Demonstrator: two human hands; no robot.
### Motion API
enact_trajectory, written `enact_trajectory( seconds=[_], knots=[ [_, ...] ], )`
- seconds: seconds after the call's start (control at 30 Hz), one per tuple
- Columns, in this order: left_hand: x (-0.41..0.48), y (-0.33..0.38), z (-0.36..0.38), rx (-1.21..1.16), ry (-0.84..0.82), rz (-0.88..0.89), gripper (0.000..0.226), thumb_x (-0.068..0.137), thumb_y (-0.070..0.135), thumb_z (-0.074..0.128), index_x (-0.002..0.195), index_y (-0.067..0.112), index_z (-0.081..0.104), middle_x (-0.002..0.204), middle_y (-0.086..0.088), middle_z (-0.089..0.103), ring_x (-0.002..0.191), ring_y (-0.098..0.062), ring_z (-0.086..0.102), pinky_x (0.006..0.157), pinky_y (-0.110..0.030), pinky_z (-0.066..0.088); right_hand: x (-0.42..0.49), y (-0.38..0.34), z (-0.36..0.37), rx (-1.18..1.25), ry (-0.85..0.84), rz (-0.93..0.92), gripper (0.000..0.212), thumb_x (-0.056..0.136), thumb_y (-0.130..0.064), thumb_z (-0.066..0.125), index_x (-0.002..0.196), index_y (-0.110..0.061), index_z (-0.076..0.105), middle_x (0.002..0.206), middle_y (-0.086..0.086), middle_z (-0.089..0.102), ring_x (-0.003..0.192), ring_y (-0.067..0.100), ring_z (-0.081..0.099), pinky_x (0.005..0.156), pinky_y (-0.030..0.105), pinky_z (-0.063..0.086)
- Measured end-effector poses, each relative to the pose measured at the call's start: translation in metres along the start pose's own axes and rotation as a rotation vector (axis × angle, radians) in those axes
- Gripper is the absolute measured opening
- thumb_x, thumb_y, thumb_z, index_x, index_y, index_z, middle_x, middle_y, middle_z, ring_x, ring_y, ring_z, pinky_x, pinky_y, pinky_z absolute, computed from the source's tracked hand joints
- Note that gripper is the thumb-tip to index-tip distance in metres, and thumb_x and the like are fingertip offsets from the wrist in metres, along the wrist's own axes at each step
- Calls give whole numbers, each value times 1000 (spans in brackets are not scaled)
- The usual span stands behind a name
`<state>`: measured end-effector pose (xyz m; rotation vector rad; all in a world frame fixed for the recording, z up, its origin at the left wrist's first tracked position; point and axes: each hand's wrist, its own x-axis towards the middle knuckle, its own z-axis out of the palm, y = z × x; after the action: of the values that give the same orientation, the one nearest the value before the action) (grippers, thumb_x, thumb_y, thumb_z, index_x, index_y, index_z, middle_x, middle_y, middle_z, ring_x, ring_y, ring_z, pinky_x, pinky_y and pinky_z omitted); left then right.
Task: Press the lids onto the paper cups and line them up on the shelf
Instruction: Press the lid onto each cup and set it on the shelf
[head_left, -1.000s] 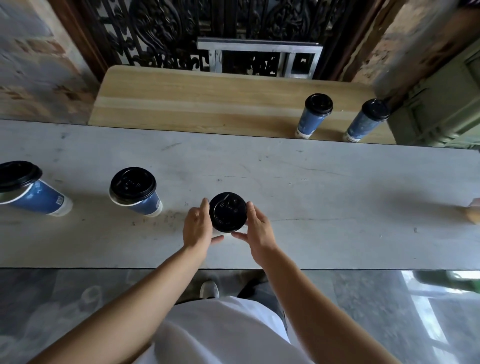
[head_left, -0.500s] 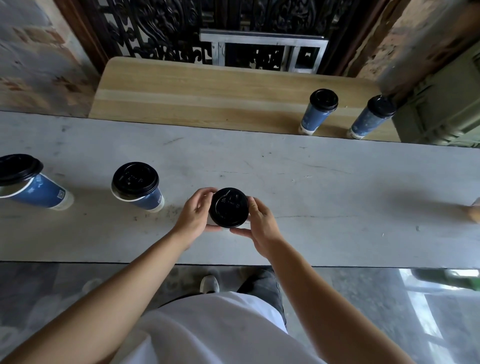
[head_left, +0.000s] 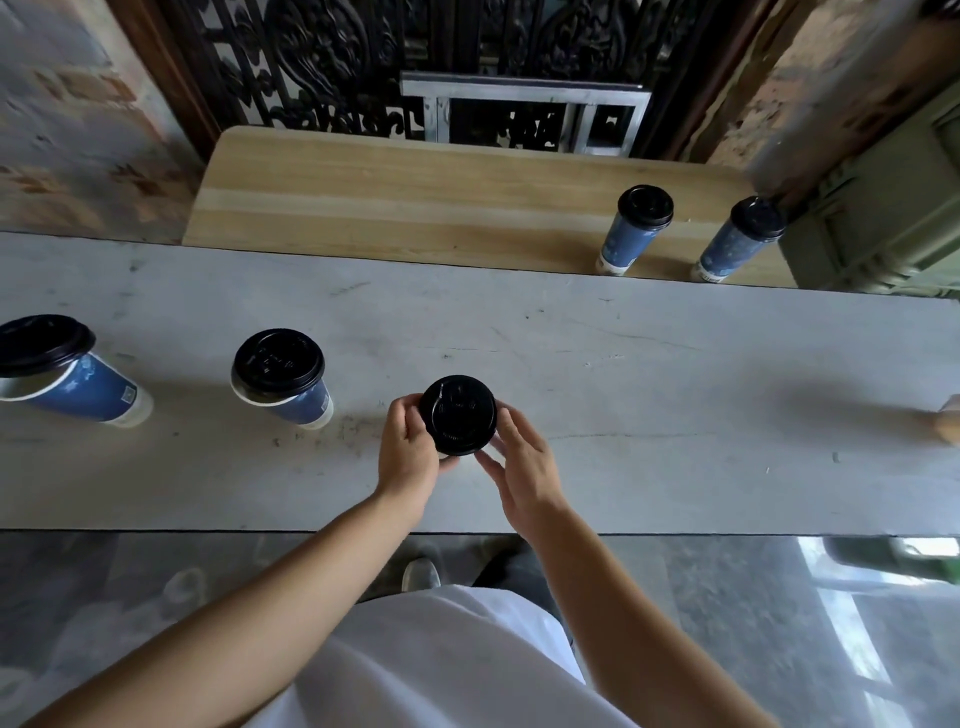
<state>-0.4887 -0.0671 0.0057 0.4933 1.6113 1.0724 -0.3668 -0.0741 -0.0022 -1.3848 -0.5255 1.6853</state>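
A paper cup with a black lid (head_left: 457, 413) stands near the front of the grey table (head_left: 623, 374). My left hand (head_left: 408, 449) curls round its left side and my right hand (head_left: 522, 467) pinches its right and near side; the cup's wall is hidden under the lid and my hands. Two blue cups stand to the left: one (head_left: 283, 374) with its black lid on, and one at the far left (head_left: 67, 374) whose lid sits askew. On the wooden shelf (head_left: 415, 202) behind, two lidded blue cups (head_left: 636, 228) (head_left: 737, 239) stand side by side at the right.
A dark ornate metal grille and a metal frame (head_left: 524, 111) rise behind the shelf. A green crate (head_left: 883, 218) sits at the right of the shelf. The table's front edge runs just below my wrists. Something pale pokes in at the table's right edge (head_left: 948, 423).
My hands have gone from loosely flanking the cup to curling closed round it under the lid. The other cups have stayed put.
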Motion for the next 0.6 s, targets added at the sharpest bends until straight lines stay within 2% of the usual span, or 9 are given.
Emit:
enact_trajectory(
  seconds=[0.1, 0.17, 0.3, 0.43, 0.6],
  knots=[
    [-7, -7, 6, -82, 28, -42, 19, 103, 18, 38, 109, 13, 56, 111, -3, 58, 104, -14, 59, 69, -41, 63, 1, 2, -3, -53, 20, 0, 33, 107, -36, 42, 120, -21, 68, 122, 2, 70, 125, 17, 59, 98, 43, 53],
    [-6, -6, 9, -92, 29, -59, 15, 102, 24, 43, 103, 13, 54, 107, -3, 56, 104, -17, 60, 66, -40, 63, 4, -4, -9, -77, 17, 13, 34, 107, -38, 42, 117, -23, 70, 120, -1, 71, 124, 16, 59, 97, 44, 54],
    [7, 0, 14, -57, 21, -114, 27, 101, 41, 49, 101, 15, 55, 116, -8, 55, 107, -23, 60, 63, -43, 63, 11, -18, -19, -153, -43, 7, 37, 105, -41, 44, 124, -20, 70, 123, 0, 71, 124, 14, 59, 99, 45, 53],
    [16, 6, 26, -31, 16, -130, 32, 99, 45, 52, 100, 14, 57, 118, -11, 58, 109, -27, 63, 64, -46, 63, 25, -33, -29, -207, -73, 19, 38, 104, -42, 46, 125, -19, 69, 125, 1, 70, 124, 13, 60, 96, 43, 55],
    [16, 7, 39, 19, 45, -57, 28, 101, 44, 50, 96, 17, 57, 103, 1, 61, 99, -14, 64, 63, -41, 63, 39, -43, -42, -276, -131, 16, 35, 107, -37, 42, 124, -18, 66, 122, 4, 70, 117, 12, 63, 86, 42, 61]
  ],
)
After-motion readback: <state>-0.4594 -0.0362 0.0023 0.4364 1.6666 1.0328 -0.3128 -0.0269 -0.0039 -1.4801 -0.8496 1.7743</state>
